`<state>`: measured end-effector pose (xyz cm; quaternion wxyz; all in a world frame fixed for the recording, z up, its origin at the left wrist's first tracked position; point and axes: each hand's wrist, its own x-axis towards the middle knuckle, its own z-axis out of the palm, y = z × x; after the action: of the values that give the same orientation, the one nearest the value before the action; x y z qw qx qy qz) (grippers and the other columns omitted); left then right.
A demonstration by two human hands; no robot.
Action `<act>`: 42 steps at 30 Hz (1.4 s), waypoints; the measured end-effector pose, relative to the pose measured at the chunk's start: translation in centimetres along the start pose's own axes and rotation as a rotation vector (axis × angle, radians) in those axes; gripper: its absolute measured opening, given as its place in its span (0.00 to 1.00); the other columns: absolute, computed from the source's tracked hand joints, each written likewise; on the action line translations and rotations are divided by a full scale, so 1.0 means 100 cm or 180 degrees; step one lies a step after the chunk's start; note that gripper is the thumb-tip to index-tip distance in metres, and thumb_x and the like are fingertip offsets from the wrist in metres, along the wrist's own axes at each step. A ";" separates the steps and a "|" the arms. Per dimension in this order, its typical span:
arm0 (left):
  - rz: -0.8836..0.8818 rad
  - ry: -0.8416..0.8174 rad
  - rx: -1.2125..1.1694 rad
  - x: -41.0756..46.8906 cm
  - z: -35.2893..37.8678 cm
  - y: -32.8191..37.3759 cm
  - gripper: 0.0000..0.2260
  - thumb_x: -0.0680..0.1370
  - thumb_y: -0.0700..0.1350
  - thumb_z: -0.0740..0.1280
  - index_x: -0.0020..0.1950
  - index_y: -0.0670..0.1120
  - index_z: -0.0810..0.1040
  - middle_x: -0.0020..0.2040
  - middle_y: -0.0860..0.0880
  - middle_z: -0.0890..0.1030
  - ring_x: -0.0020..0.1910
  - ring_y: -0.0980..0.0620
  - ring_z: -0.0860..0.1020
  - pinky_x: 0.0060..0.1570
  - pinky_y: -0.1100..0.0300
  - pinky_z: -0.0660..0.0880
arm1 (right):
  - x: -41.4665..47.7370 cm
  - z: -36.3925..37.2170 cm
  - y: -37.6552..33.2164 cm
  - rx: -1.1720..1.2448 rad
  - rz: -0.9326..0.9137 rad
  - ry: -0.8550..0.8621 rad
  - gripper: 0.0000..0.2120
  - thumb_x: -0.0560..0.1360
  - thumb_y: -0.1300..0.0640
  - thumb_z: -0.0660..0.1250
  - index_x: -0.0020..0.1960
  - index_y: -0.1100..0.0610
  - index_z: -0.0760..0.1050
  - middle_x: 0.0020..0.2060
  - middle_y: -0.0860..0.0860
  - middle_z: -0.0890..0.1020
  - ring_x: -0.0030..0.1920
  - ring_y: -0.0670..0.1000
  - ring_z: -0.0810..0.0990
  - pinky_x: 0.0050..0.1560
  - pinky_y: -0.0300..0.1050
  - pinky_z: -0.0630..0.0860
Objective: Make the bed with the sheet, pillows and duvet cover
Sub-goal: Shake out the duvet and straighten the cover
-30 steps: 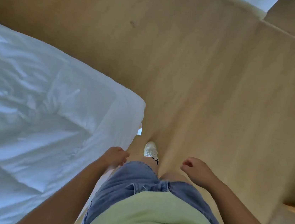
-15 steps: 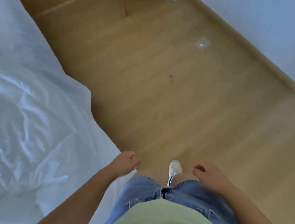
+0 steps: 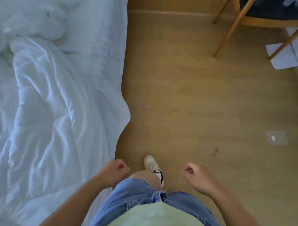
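**Moving along the bed side, both hands free**

You are looking down the floor (image 3: 202, 100) lane with the bed (image 3: 120, 56) lying on your left. The duvet (image 3: 42, 99) is sitting crumpled across it, and the sheet (image 3: 107, 14) is draping over the near side toward the far end. No pillow is showing clearly in the bunched white cloth. The chair (image 3: 230, 25) is standing ahead on the right, so be keeping clear of its legs. Your left hand (image 3: 114, 166), just beside the bed edge, and your right hand (image 3: 197, 175) are hanging loosely curled, holding nothing. When reaching in, be taking a duvet corner or hem, not mid-cloth. One shoe (image 3: 150, 162) is leading.
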<state>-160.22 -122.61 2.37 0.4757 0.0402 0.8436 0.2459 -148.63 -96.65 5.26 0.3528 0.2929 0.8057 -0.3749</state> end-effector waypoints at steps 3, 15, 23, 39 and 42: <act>-0.0085 0.0114 -0.0039 0.044 -0.057 0.040 0.07 0.78 0.48 0.63 0.43 0.47 0.74 0.40 0.49 0.77 0.39 0.54 0.74 0.40 0.63 0.70 | 0.052 -0.062 -0.059 -0.0219 -0.0175 -0.0065 0.08 0.78 0.53 0.60 0.50 0.56 0.75 0.45 0.53 0.81 0.39 0.49 0.75 0.37 0.43 0.67; -0.0694 0.0877 -0.1260 0.229 -0.275 0.169 0.07 0.78 0.49 0.62 0.44 0.47 0.74 0.42 0.48 0.78 0.44 0.49 0.77 0.48 0.55 0.74 | 0.305 -0.270 -0.306 -0.0885 -0.0979 -0.0524 0.06 0.77 0.54 0.63 0.48 0.55 0.75 0.39 0.48 0.78 0.35 0.44 0.72 0.34 0.36 0.65; -0.1111 0.1577 -0.2355 0.302 -0.425 0.186 0.04 0.78 0.45 0.65 0.44 0.47 0.75 0.40 0.49 0.77 0.41 0.51 0.76 0.44 0.58 0.72 | 0.432 -0.323 -0.528 -0.1828 -0.1609 -0.1085 0.08 0.77 0.54 0.62 0.50 0.57 0.75 0.44 0.51 0.79 0.43 0.50 0.76 0.44 0.42 0.71; -0.1224 0.2167 -0.2206 0.543 -0.783 0.213 0.09 0.77 0.49 0.62 0.53 0.46 0.75 0.51 0.46 0.80 0.50 0.45 0.77 0.46 0.57 0.71 | 0.642 -0.358 -0.865 -0.1866 -0.1805 -0.1110 0.16 0.77 0.50 0.62 0.62 0.53 0.71 0.51 0.45 0.75 0.50 0.46 0.74 0.45 0.38 0.67; -0.1342 0.2262 -0.2109 0.593 -0.821 0.222 0.13 0.77 0.49 0.62 0.59 0.47 0.74 0.56 0.47 0.79 0.54 0.45 0.76 0.49 0.57 0.70 | 0.705 -0.375 -0.909 -0.1928 -0.1900 -0.1051 0.15 0.77 0.52 0.61 0.62 0.54 0.71 0.54 0.48 0.75 0.51 0.46 0.73 0.45 0.37 0.68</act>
<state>-263.74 -116.22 1.02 0.1867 -0.3685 0.8197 0.3968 -269.52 -101.40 3.48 0.4228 -0.1323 0.8612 -0.2493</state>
